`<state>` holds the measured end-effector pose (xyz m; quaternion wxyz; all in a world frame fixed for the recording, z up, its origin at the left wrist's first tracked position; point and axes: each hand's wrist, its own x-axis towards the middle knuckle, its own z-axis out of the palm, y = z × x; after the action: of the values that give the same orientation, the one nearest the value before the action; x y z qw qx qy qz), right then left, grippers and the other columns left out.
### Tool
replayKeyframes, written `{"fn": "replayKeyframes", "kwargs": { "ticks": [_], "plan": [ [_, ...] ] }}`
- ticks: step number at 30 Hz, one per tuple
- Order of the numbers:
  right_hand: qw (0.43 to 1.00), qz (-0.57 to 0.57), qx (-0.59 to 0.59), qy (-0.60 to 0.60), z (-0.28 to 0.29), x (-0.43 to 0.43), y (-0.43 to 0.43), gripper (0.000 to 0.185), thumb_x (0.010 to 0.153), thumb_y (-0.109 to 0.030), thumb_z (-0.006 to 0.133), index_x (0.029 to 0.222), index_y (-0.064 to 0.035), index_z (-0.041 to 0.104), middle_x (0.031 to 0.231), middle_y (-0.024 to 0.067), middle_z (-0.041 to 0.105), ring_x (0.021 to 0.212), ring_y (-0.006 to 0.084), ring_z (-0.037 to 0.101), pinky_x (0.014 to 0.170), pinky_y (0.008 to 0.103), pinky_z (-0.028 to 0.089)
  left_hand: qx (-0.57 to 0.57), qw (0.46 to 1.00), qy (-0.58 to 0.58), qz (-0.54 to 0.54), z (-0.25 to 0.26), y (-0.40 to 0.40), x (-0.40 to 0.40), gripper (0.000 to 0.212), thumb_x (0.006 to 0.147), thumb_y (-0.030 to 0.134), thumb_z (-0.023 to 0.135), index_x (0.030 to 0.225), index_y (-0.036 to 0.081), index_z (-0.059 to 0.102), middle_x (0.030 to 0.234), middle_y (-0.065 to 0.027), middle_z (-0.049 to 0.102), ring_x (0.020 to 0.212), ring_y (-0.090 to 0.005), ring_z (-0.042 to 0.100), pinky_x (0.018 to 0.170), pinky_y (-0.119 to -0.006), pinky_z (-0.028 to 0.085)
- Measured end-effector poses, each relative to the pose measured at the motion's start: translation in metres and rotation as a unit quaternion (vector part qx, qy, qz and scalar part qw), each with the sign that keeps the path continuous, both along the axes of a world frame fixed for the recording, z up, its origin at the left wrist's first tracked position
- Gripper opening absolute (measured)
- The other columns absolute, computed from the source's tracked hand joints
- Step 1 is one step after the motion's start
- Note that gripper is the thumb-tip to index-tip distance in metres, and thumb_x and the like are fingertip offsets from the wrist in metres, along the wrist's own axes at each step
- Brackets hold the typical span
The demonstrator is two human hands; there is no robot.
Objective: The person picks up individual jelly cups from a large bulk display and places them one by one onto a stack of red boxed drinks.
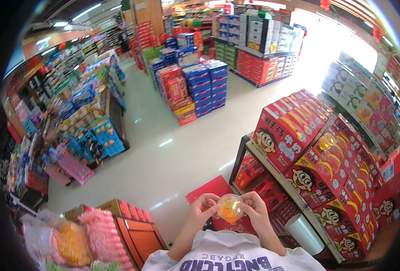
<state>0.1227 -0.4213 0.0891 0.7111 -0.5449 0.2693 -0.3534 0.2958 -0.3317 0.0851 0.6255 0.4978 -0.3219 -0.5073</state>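
Observation:
A small clear plastic cup [230, 210] with orange and yellow contents is held in front of my chest. It looks like a fruit jelly cup, its round lid facing up at me. My left hand [204, 207] pinches the rim on the left between thumb and fingers. On the opposite side, my right hand [255, 207] grips the rim, its thumb at the lid's edge. The lid appears to be on the cup, though glare hides part of it. To the right, one or more similar yellow cups [327, 141] rest on red milk cartons [328, 166].
The cartons stand on a shelf [296, 198] at my right, beside a silver cylinder [305, 233]. Pink packaged goods [103, 237] lie at lower left. Stacked blue boxes [205, 86] stand ahead on the pale tiled floor [172, 149]. A goods-laden display table [113, 115] lines the left.

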Motion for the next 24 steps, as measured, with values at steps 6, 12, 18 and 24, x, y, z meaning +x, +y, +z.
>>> {"fn": "replayKeyframes", "kwargs": {
  "ticks": [6, 12, 18, 24],
  "plan": [
    [0.997, -0.077, -0.024, -0.013, 0.010, 0.034, -0.031, 0.014, 0.089, -0.003, 0.053, 0.101, 0.0013, 0.049, 0.069, 0.0005, 0.052, 0.058, 0.0041, 0.051, 0.051, 0.0175, 0.041, 0.038, 0.983, -0.136, -0.115, -0.001, -0.049, 0.044, 0.020, 0.089, 0.019, 0.058, 0.082, 0.000, 0.057, 0.068, -0.0026, 0.059, 0.061, -0.0075, 0.056, 0.056, -0.022, 0.046],
    [0.994, -0.086, 0.069, -0.020, -0.008, 0.051, -0.037, 0.020, 0.089, -0.004, 0.053, 0.107, 0.0016, 0.048, 0.084, 0.0038, 0.057, 0.074, 0.0067, 0.056, 0.063, 0.0196, 0.046, 0.027, 0.985, -0.130, -0.113, -0.022, -0.067, 0.063, 0.022, 0.089, 0.019, 0.059, 0.075, 0.001, 0.057, 0.064, -0.0005, 0.056, 0.061, -0.0052, 0.049, 0.054, -0.020, 0.038],
    [0.991, -0.094, 0.084, -0.040, -0.031, 0.052, -0.051, 0.024, 0.090, -0.004, 0.051, 0.113, 0.0018, 0.046, 0.099, 0.0076, 0.057, 0.085, 0.0086, 0.057, 0.071, 0.0232, 0.049, -0.009, 0.967, -0.216, -0.135, -0.031, -0.091, 0.071, 0.020, 0.086, 0.015, 0.060, 0.074, 0.000, 0.060, 0.083, -0.0051, 0.056, 0.074, -0.0088, 0.053, 0.063, -0.022, 0.042],
    [0.981, -0.164, 0.091, -0.051, -0.013, 0.043, -0.075, 0.027, 0.087, -0.006, 0.056, 0.112, 0.0010, 0.049, 0.088, 0.0034, 0.057, 0.078, 0.0068, 0.054, 0.068, 0.0201, 0.043, -0.021, 0.970, -0.193, -0.147, -0.030, -0.136, 0.055, 0.019, 0.085, 0.015, 0.060, 0.076, -0.001, 0.063, 0.098, -0.0098, 0.059, 0.089, -0.0147, 0.057, 0.077, -0.027, 0.044]
  ]
}}
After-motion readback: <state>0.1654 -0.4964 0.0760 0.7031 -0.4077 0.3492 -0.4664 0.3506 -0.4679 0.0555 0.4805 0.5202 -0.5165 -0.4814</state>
